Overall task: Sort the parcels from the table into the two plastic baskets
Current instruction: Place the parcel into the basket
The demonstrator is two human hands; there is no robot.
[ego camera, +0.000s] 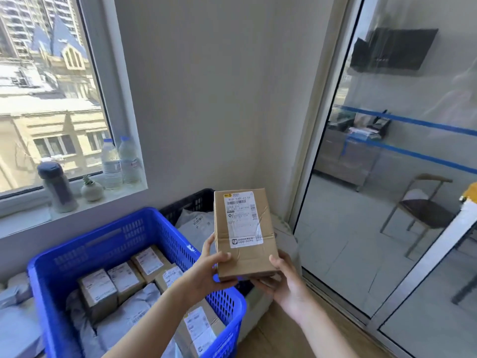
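Item: one brown cardboard parcel (pixel 245 232), held upright at centre frame, its white shipping label (pixel 242 218) facing the camera, lower end gripped between both hands. The parcel stood above and between the hands, over the gap between the two baskets. Left hand (pixel 206 270): at the parcel's lower left corner, thumb laid across the front face, fingers curled behind and beneath; forearm rising from the bottom centre of the frame across the blue basket. Right hand (pixel 282 280): at the lower right corner, thumb up along the right edge, palm and curled fingers cupping the bottom end; forearm entering from the lower right. Blue plastic basket (pixel 85 251): lower left of the frame, holding several labelled cardboard boxes (pixel 124 280) side by side with grey mailer bags (pixel 136 303) beneath and around them. Black plastic basket (pixel 191 202): behind the blue one, at centre, partly hidden by the parcel, holding grey mailer bags (pixel 196 223). Further grey mailers (pixel 15 293): far left edge, outside the blue basket. Windowsill, left of frame: two clear water bottles (pixel 121 164), a dark flask (pixel 56 187), a small potted plant (pixel 91 188). Right of frame: a glass partition (pixel 387 202) with blue tape stripes, and a chair (pixel 423 210) seen through it.
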